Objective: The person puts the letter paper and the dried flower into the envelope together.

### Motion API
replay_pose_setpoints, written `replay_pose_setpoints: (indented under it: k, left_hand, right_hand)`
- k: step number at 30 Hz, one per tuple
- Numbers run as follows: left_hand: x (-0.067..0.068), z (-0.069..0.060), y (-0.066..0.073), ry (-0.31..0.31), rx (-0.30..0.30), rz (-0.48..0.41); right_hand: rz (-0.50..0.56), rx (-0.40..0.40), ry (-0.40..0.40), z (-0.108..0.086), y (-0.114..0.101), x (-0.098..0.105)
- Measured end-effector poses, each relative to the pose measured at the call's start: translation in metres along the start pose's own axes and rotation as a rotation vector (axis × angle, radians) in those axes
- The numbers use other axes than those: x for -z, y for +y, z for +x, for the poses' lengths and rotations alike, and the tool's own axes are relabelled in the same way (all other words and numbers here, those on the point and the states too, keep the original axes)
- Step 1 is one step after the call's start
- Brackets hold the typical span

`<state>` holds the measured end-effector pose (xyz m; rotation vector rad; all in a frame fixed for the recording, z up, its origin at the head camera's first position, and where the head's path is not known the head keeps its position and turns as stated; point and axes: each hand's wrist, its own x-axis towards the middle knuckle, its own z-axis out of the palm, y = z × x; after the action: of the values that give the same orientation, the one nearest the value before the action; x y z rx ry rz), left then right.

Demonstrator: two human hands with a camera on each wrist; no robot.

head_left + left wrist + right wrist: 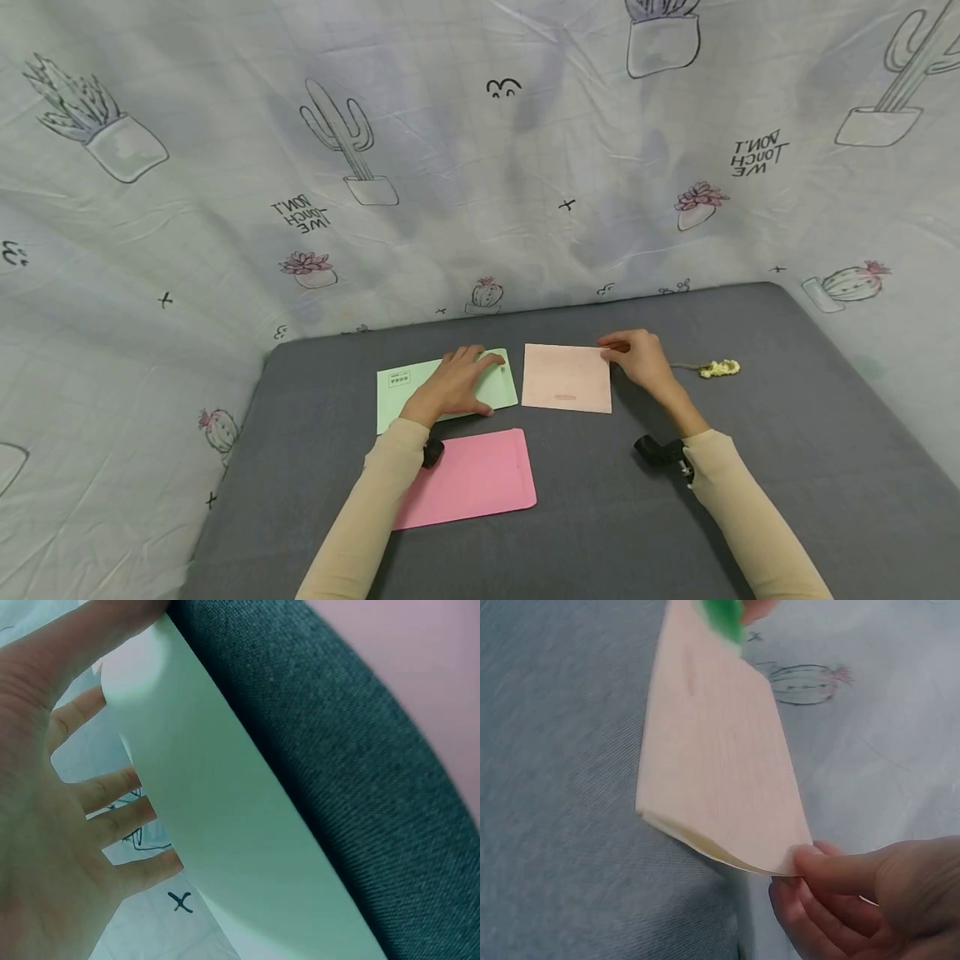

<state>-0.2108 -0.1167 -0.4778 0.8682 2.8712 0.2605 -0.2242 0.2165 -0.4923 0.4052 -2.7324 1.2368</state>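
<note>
Sleeves (753, 512) first, nearest of all: saw a cream pair reaching in over the dark grey table (795, 450), with a black wrist camera (658, 452) at each cuff. Found a pink envelope (480, 479) lying flat on the table between them, partly covered by the left forearm, with its rounded corners toward the right. Farther on, noted a pale green envelope (225, 780) under the left hand (456, 385), with a small printed box (399, 378) near its left end. Saw that hand spread wide across it, gripping it with the thumb at the near edge and the fingertips along the far edge. Found a peach envelope (567, 375) just beside it to the right, marked with a faint oval near its closer edge (easy to miss against such pale paper). Saw the right hand (641, 360) pinching its far right corner between thumb and fingers, with the right-hand side bowed slightly open in the right wrist view. Spotted a yellow flower (720, 368) on a thin stem, lying on the table just to the right of that hand. Noticed, beyond the table's far edge, a pale cloth (465, 167) hanging in soft creases, printed with potted cacti, pink succulents, small crosses and lettering, and continuing round the left and right sides of the table.
</note>
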Motion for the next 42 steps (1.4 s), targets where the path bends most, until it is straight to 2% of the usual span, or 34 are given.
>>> replay_pose_setpoints:
  k: [4, 9, 13, 17, 21, 29, 37, 42]
  left_hand:
    - [-0.001, -0.002, 0.003, 0.011, 0.002, -0.008]
    - [-0.002, -0.005, 0.008, 0.009, 0.007, -0.011]
    - [-0.002, -0.007, 0.011, 0.006, 0.01, -0.016]
    - [-0.003, -0.008, 0.014, 0.008, 0.015, -0.012]
    - [-0.004, -0.011, 0.017, 0.005, 0.026, -0.022]
    - [-0.005, -0.015, 0.021, 0.001, 0.046, -0.039]
    - [-0.002, -0.016, 0.022, -0.013, 0.04, -0.056]
    - [-0.002, -0.016, 0.021, -0.035, 0.054, -0.047]
  right_hand:
    - [0.103, -0.011, -0.009, 0.001, 0.002, 0.004]
    - [0.232, -0.113, -0.049, 0.002, 0.004, 0.006]
    - [0.303, -0.171, -0.04, 0.001, 0.005, 0.005]
    - [0.427, -0.221, -0.028, 0.001, 0.007, 0.001]
    - [0.513, -0.273, -0.047, 0.002, 0.007, -0.005]
    - [0.525, -0.304, -0.059, 0.006, 0.006, -0.017]
    - [0.5, -0.306, -0.05, 0.011, 0.007, -0.022]
    - [0.472, -0.29, -0.079, 0.012, 0.009, -0.025]
